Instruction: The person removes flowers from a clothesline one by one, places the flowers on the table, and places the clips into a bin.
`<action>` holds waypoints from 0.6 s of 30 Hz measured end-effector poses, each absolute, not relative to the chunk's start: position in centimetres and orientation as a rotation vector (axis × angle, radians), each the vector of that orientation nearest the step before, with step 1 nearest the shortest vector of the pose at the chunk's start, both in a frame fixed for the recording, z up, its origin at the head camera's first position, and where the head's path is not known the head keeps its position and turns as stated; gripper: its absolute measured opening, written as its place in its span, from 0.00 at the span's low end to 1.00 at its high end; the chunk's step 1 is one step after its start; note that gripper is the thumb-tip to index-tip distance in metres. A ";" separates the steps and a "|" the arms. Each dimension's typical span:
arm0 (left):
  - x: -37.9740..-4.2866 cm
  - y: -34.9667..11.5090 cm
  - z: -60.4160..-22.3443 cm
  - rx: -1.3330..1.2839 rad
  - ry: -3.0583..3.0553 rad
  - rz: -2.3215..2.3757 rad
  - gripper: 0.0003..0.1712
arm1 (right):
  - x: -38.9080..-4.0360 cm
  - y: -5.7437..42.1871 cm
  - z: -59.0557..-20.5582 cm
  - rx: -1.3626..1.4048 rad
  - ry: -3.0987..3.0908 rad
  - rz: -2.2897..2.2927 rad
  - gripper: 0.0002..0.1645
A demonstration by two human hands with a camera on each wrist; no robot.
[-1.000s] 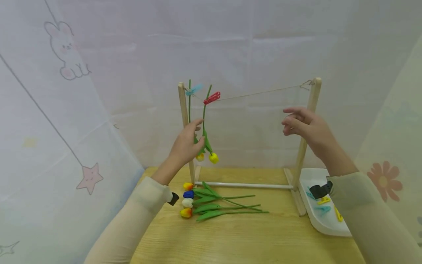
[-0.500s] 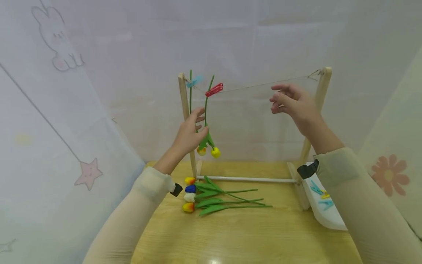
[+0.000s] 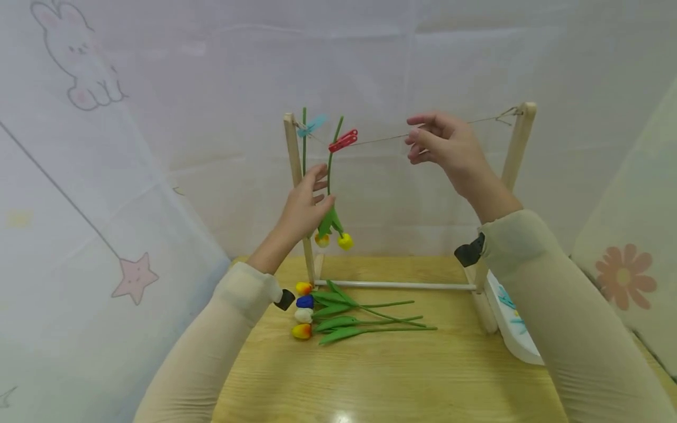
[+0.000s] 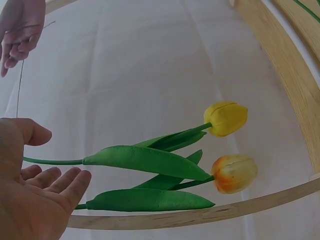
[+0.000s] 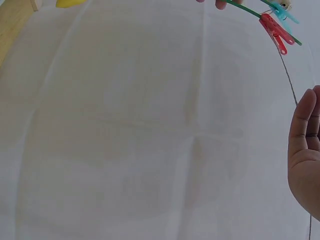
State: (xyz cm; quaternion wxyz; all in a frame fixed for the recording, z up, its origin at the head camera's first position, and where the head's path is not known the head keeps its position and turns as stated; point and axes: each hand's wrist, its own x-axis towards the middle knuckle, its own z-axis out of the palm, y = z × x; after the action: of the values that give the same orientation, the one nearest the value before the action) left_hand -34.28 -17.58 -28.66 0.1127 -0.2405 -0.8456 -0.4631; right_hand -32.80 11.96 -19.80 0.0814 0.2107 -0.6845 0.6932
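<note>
Two artificial tulips hang heads down from a string [image 3: 379, 140] on a wooden frame. A blue clothespin [image 3: 313, 126] clips the orange-white tulip [image 4: 234, 173], and a red clothespin [image 3: 344, 141] clips the yellow tulip [image 4: 226, 118]. My left hand [image 3: 307, 202] is beside their stems, fingers loosely bent and apart; in the left wrist view no grip on a stem shows. At the string, right of the red clothespin, is my right hand [image 3: 446, 144], fingers relaxed. Whether it touches the string I cannot tell.
Several tulips lie on the wooden table [image 3: 381, 376], among them a blue tulip [image 3: 304, 302] and a white tulip [image 3: 304, 315]. A white tray [image 3: 520, 348] with clothespins stands right, partly behind my right sleeve. The frame's right post [image 3: 519, 144] rises near my right hand.
My right hand has moved left and up from beside the right post to the string. The left hand stays by the hanging stems. The head view has shifted slightly.
</note>
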 end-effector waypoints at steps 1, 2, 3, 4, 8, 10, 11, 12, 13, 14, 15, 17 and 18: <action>-34.3 -17.5 -28.7 -0.706 -2.479 -1.366 0.38 | -33.0 11.8 -19.8 0.630 -2.043 2.075 0.17; -34.4 -17.4 -28.7 -0.709 -2.474 -1.376 0.38 | -33.1 11.6 -19.8 0.626 -2.042 2.077 0.17; -34.5 -17.3 -28.8 -0.711 -2.471 -1.382 0.38 | -33.2 11.5 -19.8 0.620 -2.045 2.074 0.17; -34.5 -17.2 -28.7 -0.712 -2.468 -1.387 0.38 | -33.4 11.3 -19.8 0.615 -2.048 2.075 0.17; -34.5 -16.6 -28.8 -0.716 -2.449 -1.422 0.38 | -33.9 10.5 -20.0 0.603 -2.071 2.092 0.17; -34.5 -16.4 -28.8 -0.714 -2.433 -1.448 0.38 | -34.1 9.9 -20.1 0.602 -2.099 2.086 0.18; -34.5 -16.2 -28.9 -0.713 -2.422 -1.461 0.38 | -34.2 9.7 -20.1 0.600 -2.113 2.082 0.19; -34.5 -16.1 -28.9 -0.710 -2.414 -1.470 0.38 | -34.3 9.4 -20.2 0.600 -2.129 2.073 0.20; -34.6 -16.0 -28.9 -0.706 -2.406 -1.473 0.37 | -34.4 9.1 -20.2 0.596 -2.141 2.070 0.21; -34.6 -15.9 -28.9 -0.701 -2.397 -1.479 0.37 | -34.5 8.8 -20.2 0.594 -2.153 2.065 0.22; -34.6 -15.8 -28.9 -0.693 -2.391 -1.482 0.37 | -34.6 8.5 -20.2 0.591 -2.160 2.062 0.24; -34.7 -15.6 -28.9 -0.683 -2.380 -1.482 0.37 | -34.8 8.0 -20.2 0.587 -2.166 2.062 0.26; -34.7 -15.6 -28.9 -0.676 -2.375 -1.481 0.37 | -34.8 7.7 -20.2 0.589 -2.168 2.063 0.27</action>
State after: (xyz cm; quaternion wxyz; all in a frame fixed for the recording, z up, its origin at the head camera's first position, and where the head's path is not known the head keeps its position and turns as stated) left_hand -34.74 -15.55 -28.87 0.1307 -0.2329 -0.8177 -0.5100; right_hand -34.82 7.67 -20.19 0.0457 0.1927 -0.7101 0.6757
